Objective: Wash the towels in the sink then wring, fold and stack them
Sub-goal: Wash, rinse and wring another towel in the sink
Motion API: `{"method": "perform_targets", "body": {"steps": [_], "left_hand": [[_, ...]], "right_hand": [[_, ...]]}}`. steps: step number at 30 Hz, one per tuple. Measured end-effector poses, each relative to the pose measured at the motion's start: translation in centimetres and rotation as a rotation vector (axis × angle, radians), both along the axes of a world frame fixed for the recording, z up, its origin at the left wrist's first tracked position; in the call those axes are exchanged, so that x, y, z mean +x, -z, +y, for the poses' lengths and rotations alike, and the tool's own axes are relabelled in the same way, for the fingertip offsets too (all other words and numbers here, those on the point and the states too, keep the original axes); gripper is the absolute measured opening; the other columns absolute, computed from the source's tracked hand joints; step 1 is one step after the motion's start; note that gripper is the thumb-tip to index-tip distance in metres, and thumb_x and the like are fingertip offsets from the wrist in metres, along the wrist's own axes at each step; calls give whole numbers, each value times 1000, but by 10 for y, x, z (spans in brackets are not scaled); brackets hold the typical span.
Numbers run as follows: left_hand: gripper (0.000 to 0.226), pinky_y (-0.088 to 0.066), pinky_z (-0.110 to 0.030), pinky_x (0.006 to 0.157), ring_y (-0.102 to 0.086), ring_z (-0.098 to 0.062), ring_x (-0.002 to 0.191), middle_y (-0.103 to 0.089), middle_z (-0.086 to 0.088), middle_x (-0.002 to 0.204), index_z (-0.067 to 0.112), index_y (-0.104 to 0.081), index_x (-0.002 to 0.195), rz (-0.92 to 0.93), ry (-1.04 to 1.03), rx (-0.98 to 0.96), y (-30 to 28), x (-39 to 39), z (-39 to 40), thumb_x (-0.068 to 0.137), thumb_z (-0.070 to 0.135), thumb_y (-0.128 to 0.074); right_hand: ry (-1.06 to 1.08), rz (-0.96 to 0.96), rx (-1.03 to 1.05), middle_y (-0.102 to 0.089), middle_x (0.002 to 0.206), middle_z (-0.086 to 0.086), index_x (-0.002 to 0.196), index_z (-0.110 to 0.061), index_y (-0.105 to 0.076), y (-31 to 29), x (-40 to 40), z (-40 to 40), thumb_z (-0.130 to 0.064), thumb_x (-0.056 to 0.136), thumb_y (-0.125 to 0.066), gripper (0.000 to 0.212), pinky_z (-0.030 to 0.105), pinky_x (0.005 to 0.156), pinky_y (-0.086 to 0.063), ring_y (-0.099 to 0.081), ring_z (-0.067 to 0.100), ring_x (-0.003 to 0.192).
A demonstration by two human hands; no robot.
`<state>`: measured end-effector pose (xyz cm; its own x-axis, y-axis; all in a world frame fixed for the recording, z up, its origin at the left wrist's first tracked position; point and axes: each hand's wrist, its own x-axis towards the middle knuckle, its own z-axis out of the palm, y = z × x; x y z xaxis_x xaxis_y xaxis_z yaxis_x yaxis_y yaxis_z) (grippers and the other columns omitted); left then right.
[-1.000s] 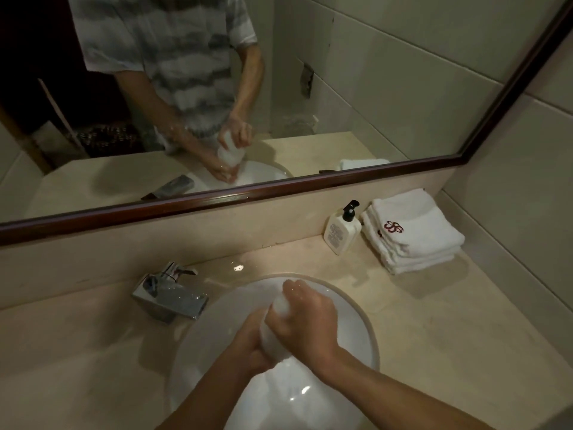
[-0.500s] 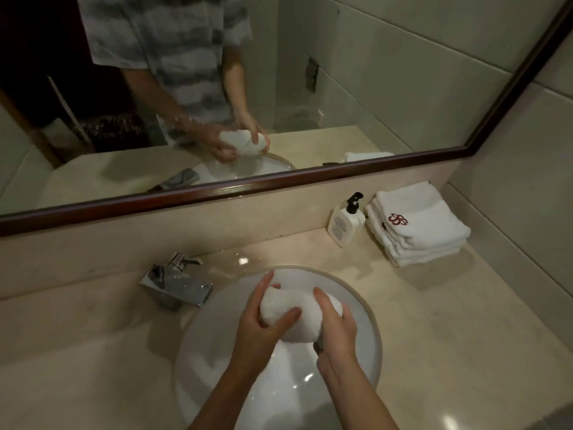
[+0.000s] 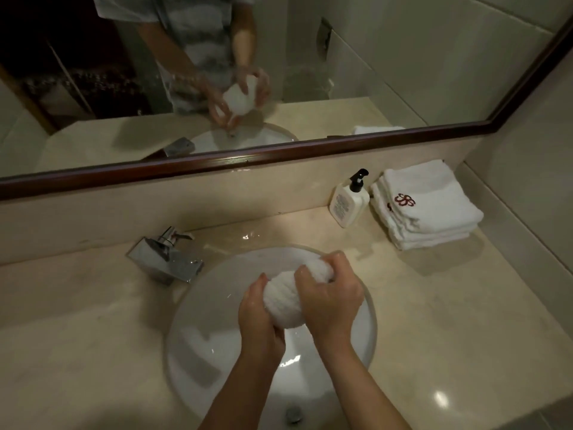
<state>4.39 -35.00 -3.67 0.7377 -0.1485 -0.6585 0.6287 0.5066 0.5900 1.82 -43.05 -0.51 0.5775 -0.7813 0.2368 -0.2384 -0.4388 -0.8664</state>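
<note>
A wet white towel [image 3: 283,301], twisted into a thick roll, hangs above the round white sink [image 3: 198,324]. My left hand [image 3: 259,318] grips its near left end from below. My right hand [image 3: 330,297] grips its far right end, fingers curled over the top. Both hands hold it over the middle of the basin. A stack of folded white towels [image 3: 429,212] with a red emblem lies on the counter at the back right.
A chrome faucet [image 3: 166,256] stands at the sink's back left. A white pump bottle [image 3: 348,201] sits beside the towel stack. The sink drain [image 3: 293,412] shows near the bottom edge. A framed mirror [image 3: 279,156] runs along the wall, and the beige counter [image 3: 449,321] extends right.
The towel has gone from an upright wad to a twisted roll between both hands. My right hand moved over its far end, my left hand to its near end.
</note>
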Motion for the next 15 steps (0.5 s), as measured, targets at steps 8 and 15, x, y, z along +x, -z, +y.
{"method": "perform_targets", "body": {"steps": [8, 15], "left_hand": [[20, -58, -35, 57, -70, -28, 72, -68, -16, 82, 6, -70, 91, 234, 302, -235, 2, -1, 24, 89, 21, -57], [22, -55, -25, 48, -67, -12, 55, -68, 0, 62, 13, -58, 86, 338, 442, -183, 9, 8, 24, 101, 15, -43]], "right_hand": [[-510, -37, -568, -47, 66, 0, 71, -13, -52, 8, -1, 3, -28, 70, -63, 19, 20, 50, -27, -32, 10, 56], [-656, 102, -671, -50, 68, -1, 72, -16, -57, 16, 5, 5, -27, 63, -64, 16, 26, 42, -35, -42, 17, 52]]}}
